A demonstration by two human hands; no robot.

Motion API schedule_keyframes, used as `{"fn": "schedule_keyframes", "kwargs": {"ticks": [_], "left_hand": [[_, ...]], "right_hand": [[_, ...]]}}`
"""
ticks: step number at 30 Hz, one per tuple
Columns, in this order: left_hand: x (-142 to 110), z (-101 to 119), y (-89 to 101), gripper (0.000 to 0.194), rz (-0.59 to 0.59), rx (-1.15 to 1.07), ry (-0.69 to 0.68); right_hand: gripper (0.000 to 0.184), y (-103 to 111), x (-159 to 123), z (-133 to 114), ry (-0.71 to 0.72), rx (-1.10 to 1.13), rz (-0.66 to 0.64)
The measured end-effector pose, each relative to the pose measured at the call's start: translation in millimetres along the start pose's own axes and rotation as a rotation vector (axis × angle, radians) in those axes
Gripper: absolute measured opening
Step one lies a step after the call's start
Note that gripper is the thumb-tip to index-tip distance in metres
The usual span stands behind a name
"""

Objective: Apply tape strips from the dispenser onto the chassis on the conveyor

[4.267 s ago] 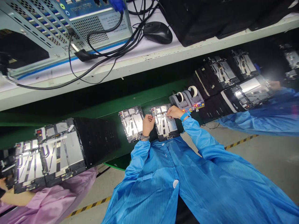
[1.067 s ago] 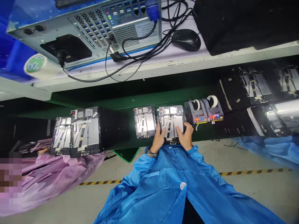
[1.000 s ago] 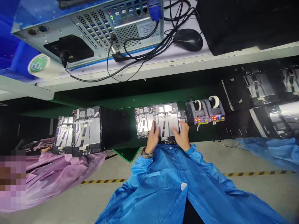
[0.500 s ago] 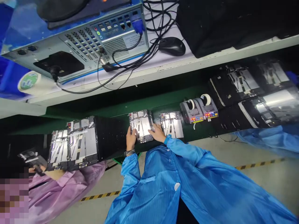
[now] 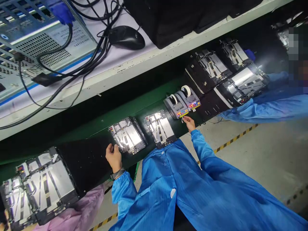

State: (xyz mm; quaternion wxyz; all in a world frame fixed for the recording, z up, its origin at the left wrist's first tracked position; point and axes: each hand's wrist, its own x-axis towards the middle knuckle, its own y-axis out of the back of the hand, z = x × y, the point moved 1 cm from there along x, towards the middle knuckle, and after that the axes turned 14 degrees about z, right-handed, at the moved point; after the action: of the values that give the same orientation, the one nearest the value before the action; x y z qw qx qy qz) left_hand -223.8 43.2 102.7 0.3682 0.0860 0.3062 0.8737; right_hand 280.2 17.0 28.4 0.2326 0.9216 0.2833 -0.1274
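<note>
Risking a knock from the right hand [image 5: 189,123], fingers slightly apart and empty, just beside the tape dispenser [image 5: 176,106], toward the tablet chassis [image 5: 158,127] next to it; left hand [image 5: 113,157] equally empty.

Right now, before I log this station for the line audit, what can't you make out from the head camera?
- Right hand at the tape dispenser: too small to tell whether the fingers touch it.
- Dispenser's front panel markings: too small to read.
- Metal-backed panel: cut off by the left and bottom edges.
- Computer case: cut off by the top-left corner.
- Co-worker's blue sleeve: the rest is pixelated and cut off by the right edge.
</note>
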Motion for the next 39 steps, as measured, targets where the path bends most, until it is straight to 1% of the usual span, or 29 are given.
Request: {"fn": "schedule_keyframes", "kwargs": {"ticks": [1,2,3,4,7,9,10,11,12,13,14,16,17,18,19,21,22,24,28,33,36,39], "left_hand": [[-5.3,8.3,0.1,0.043,0.058,0.007,-0.077],[-12.4,17.5,-0.7,0.04,0.09,-0.009,-0.144],[-21.0,27.0,-2.6,0.038,0.089,-0.041,-0.193],[-30.5,36.3,-5.8,0.036,0.054,-0.081,-0.223],[-60.5,57.6,-22.2,0.032,-0.139,-0.169,-0.243],[-77.8,62.7,-37.9,0.033,-0.288,-0.182,-0.201],[-85.1,62.3,-46.9,0.034,-0.36,-0.176,-0.169],[-91.6,60.3,-56.6,0.036,-0.422,-0.167,-0.136],[-97.2,57.2,-66.8,0.039,-0.469,-0.157,-0.111],[-101.8,53.3,-77.3,0.041,-0.497,-0.145,-0.098],[-105.5,49.1,-88.0,0.043,-0.511,-0.135,-0.093],[-109.7,40.9,-108.5,0.045,-0.512,-0.12,-0.092],[-110.4,37.5,-117.8,0.045,-0.513,-0.111,-0.085],[-110.1,34.8,-126.2,0.044,-0.515,-0.102,-0.07],[-109.1,32.7,-133.3,0.042,-0.519,-0.096,-0.05],[-105.8,30.7,-143.6,0.04,-0.523,-0.094,-0.01],[-104.1,30.5,-146.9,0.04,-0.524,-0.097,0.005],[-101.5,30.6,-150.9,0.039,-0.524,-0.109,0.019],[-99.7,31.4,-154.7,0.039,-0.528,-0.142,0.024],[-98.4,33.1,-159.4,0.037,-0.54,-0.146,0.035],[-97.7,35.3,-161.3,0.035,-0.518,-0.116,0.013],[-97.7,38.2,-162.1,0.033,-0.483,-0.07,-0.039]], "right_hand": [[0.044,-3.5,1.8,1.7,-0.037,0.018,-0.03],[0.044,-5.3,2.6,2.8,-0.066,0.03,-0.05],[0.045,-5.3,2.7,3.4,-0.084,0.031,-0.064],[0.045,-3.6,2.4,3.3,-0.091,0.023,-0.076],[0.047,8.7,0.2,-1.7,-0.082,-0.027,-0.071],[0.047,18.7,-3.4,-10.3,-0.056,-0.072,-0.038],[0.046,21.7,-6.5,-16.3,-0.026,-0.104,-0.054],[0.044,21.9,-10.8,-23.3,0.014,-0.139,-0.102],[0.043,18.4,-16.6,-30.9,0.055,-0.169,-0.181],[0.041,10.9,-23.8,-38.9,0.087,-0.189,-0.276],[0.039,-1.1,-32.4,-46.9,0.117,-0.212,-0.391],[0.031,-35.7,-52.1,-62.6,0.173,-0.261,-0.598],[0.027,-56.6,-62.6,-70.2,0.251,-0.344,-0.748],[0.021,-77.7,-72.4,-77.5,0.347,-0.435,-0.86],[0.016,-97.5,-80.7,-84.4,0.435,-0.527,-0.916],[0.011,-129.2,-92.3,-96.8,0.564,-0.716,-0.925],[0.011,-140.1,-95.7,-101.9,0.601,-0.794,-0.911],[0.012,-152.3,-98.8,-109.7,0.639,-0.902,-0.895],[0.012,-154.9,-99.4,-117.3,0.668,-0.97,-0.888],[0.012,-153.8,-105.0,-118.7,0.708,-1.029,-0.874],[0.012,-154.0,-109.1,-116.9,0.73,-1.044,-0.845],[0.012,-153.4,-110.9,-114.3,0.746,-1.039,-0.826]]}}
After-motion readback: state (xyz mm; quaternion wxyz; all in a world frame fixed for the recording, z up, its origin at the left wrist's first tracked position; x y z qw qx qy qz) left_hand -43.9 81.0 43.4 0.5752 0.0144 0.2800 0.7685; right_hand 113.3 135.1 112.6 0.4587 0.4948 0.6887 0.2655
